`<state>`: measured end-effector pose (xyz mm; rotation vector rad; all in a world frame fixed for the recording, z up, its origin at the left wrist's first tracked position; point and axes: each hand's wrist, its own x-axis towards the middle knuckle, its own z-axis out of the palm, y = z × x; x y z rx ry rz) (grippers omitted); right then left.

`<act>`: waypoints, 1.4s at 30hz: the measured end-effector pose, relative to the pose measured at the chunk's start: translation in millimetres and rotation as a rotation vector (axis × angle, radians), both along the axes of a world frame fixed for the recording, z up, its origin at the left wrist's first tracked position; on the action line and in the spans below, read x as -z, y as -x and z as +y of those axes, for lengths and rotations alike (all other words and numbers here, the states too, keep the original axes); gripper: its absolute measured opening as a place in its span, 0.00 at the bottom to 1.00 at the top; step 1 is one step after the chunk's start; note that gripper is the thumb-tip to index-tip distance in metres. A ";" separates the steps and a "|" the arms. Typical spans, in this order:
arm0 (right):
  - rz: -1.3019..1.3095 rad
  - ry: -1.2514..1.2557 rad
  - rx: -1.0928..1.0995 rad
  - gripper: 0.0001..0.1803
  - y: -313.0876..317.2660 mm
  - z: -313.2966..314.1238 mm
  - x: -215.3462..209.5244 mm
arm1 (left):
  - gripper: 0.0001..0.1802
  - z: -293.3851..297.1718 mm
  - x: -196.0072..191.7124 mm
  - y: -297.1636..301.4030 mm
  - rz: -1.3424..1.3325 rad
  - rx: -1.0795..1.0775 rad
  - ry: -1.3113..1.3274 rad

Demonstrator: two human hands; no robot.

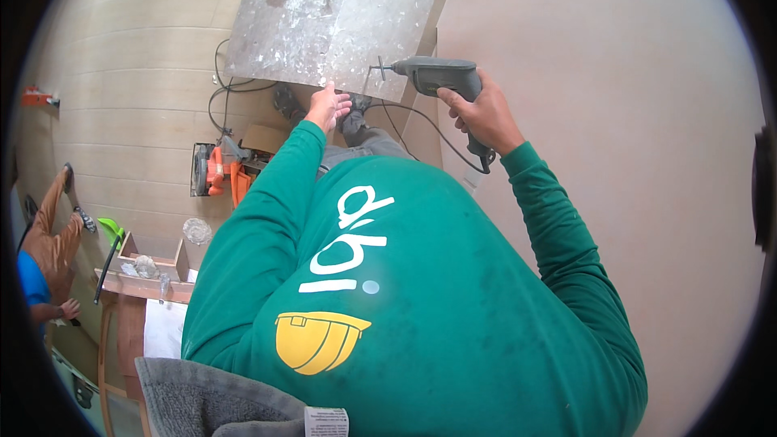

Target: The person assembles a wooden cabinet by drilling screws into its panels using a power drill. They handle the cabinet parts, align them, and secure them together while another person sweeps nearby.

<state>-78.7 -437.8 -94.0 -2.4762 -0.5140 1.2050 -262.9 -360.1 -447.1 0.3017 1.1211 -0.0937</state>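
Beige floor in long pale strips (146,48) is seen to the left of the left-hand fingers. Beyond those fingers, a flat grey board spattered with white (324,24) is seen. A grey pistol-shaped power drill with a black cord (445,74) is gripped in the right hand (492,113), its fingers curled about the handle. The drill's body lies just above and to the left of these fingers, its nose directed toward the board; a thin dark cross-shaped fitting (381,69) is carried there, its exact kind unclear. The left hand (328,107) is held at the board's near edge, fingers spread and nothing grasped; whether contact is made cannot be told.

Handling, as judged: the drill is probably rigid and moderately heavy, best held by its handle, clear of the fitting. The board is probably stiff and awkwardly broad, best steadied by its edges.
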 end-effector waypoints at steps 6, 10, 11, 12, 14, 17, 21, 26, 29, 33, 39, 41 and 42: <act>-0.001 -0.059 0.033 0.28 7.5 1.6 -3.3 | 0.34 6.7 -23.4 -5.9 -0.105 0.208 -0.014; -0.010 -0.063 0.042 0.27 7.1 -3.0 -2.1 | 0.30 13.0 -93.1 -49.6 -0.300 0.212 -0.264; -0.010 -0.068 0.033 0.27 6.3 -2.7 -0.4 | 0.28 15.8 -99.1 -55.7 -0.345 0.193 -0.305; -0.003 -0.067 0.025 0.27 6.4 -3.3 1.7 | 0.25 16.9 -90.3 -62.5 -0.331 0.277 -0.450; -0.004 -0.068 0.017 0.27 4.7 -7.6 3.1 | 0.23 24.1 -88.7 -70.7 -0.284 0.365 -0.498; -0.049 -0.105 -0.034 0.26 8.5 -11.6 6.6 | 0.21 32.7 -71.4 -74.4 -0.049 0.386 -0.816; 0.000 -0.091 0.078 0.26 3.8 -29.2 12.2 | 0.21 55.1 -127.6 -54.1 -0.231 0.299 -1.086; 0.117 -0.120 0.228 0.31 -5.7 -39.5 10.3 | 0.19 51.3 -162.2 -35.1 -0.289 0.357 -0.850; 0.163 -0.140 0.256 0.36 -10.5 -43.7 14.5 | 0.17 23.4 -194.7 -35.2 -0.455 0.537 -0.695; 0.164 -0.149 0.255 0.39 -13.2 -46.6 16.9 | 0.16 -25.9 -217.7 -39.7 -0.740 0.398 -0.435; 0.236 -0.193 0.284 0.41 -19.8 -54.1 22.3 | 0.13 -33.0 -214.4 -43.2 -0.709 0.406 -0.427; 0.266 -0.239 0.323 0.41 -23.4 -60.7 30.9 | 0.11 -36.8 -223.0 -41.0 -0.763 0.408 -0.360; 0.283 -0.237 0.345 0.41 -25.5 -62.2 32.3 | 0.11 -40.1 -225.3 -40.1 -0.800 0.412 -0.345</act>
